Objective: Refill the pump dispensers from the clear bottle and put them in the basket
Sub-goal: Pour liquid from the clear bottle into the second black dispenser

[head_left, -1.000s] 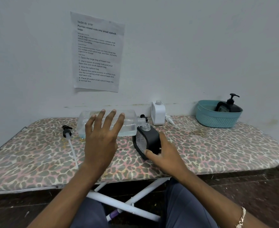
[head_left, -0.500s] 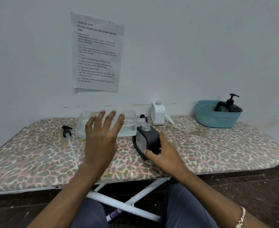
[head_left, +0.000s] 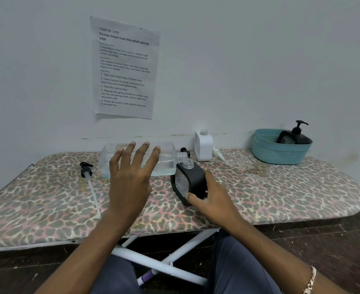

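My left hand (head_left: 130,179) holds the clear bottle (head_left: 166,159) on its side above the board, its open neck at the mouth of the black dispenser (head_left: 193,180). That dispenser has no pump on it, leans to the left, and is gripped at its base by my right hand (head_left: 212,200). A little clear liquid lies along the low side of the bottle. A black pump head with a long white tube (head_left: 89,177) lies on the board to the left. A white dispenser bottle (head_left: 204,146) stands open by the wall, its white pump (head_left: 218,154) lying beside it.
A teal basket (head_left: 281,152) at the back right holds a black pump dispenser (head_left: 292,135). Everything rests on a leopard-print ironing board (head_left: 281,192) against a white wall. A small black cap (head_left: 184,150) lies behind the bottle's neck. A printed sheet (head_left: 125,67) hangs on the wall.
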The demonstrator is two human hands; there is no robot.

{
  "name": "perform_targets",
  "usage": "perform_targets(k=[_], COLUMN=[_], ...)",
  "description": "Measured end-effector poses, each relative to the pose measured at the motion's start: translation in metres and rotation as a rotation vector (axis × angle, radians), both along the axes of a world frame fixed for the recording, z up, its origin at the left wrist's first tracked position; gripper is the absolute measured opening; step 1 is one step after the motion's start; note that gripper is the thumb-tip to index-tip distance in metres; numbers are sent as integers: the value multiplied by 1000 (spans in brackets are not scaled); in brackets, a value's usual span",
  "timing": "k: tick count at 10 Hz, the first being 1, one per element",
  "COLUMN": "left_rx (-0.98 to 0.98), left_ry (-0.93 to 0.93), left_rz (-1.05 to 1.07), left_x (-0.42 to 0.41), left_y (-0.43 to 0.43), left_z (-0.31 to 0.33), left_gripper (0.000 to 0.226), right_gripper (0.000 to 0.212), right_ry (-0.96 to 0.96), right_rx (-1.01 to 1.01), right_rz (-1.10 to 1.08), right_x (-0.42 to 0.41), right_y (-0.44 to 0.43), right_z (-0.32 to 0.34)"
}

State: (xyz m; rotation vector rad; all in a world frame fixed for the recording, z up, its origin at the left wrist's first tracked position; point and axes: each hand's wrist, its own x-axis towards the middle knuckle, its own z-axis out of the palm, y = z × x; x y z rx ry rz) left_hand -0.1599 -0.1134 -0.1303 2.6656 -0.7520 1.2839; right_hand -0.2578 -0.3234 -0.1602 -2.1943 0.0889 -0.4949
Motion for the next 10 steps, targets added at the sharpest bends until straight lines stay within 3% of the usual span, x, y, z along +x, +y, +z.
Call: perform_targets(k=[10], left_rx=[-3], left_ry=[-8], left_rz=[-4], left_x=[0], left_y=[0], left_z=[1], left_gripper=[82], right_gripper=[44], right_ry=[-3], right_rx=[3], right_rz=[11], right_x=[0], right_y=[1], right_z=[2])
